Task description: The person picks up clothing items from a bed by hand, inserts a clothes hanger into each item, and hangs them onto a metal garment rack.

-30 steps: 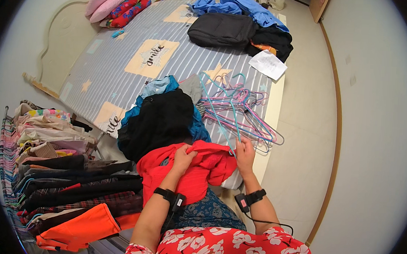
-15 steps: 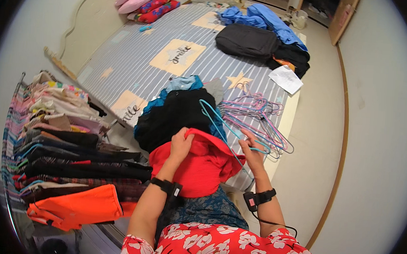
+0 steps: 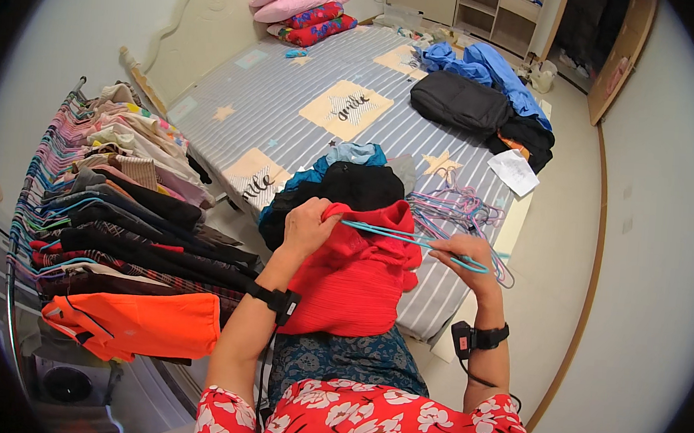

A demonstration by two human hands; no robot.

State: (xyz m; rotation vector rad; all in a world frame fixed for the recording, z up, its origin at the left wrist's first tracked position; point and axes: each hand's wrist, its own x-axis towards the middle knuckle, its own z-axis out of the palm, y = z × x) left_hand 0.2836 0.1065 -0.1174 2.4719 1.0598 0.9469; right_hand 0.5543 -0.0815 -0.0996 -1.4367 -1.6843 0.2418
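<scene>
A red garment (image 3: pixel 350 281) hangs in front of me, its upper edge pinched in my left hand (image 3: pixel 308 228). A light blue clothes hanger (image 3: pixel 398 234) lies nearly level across the garment's opening, one end close to my left fingers. My right hand (image 3: pixel 469 261) is closed on the hanger's other end, near its hook. Part of the hanger is hidden by the red cloth. Just beyond, a pile of dark clothes (image 3: pixel 365 187) rests on the bed, with a heap of pink, purple and blue hangers (image 3: pixel 460 212) to its right.
On the left stands a clothes rack (image 3: pixel 13 290) full of hung garments, an orange top (image 3: pixel 134 322) nearest me. The bed (image 3: pixel 251 89) carries a black bag (image 3: pixel 460 101), blue clothes (image 3: pixel 494 70), a white paper (image 3: pixel 513 173) and stacked pillows (image 3: pixel 301 4). A washing machine (image 3: pixel 70 382) sits low left.
The hanger has swung from a steep tilt to nearly level and its left end has come to the garment's opening. My left hand has raised the red cloth slightly.
</scene>
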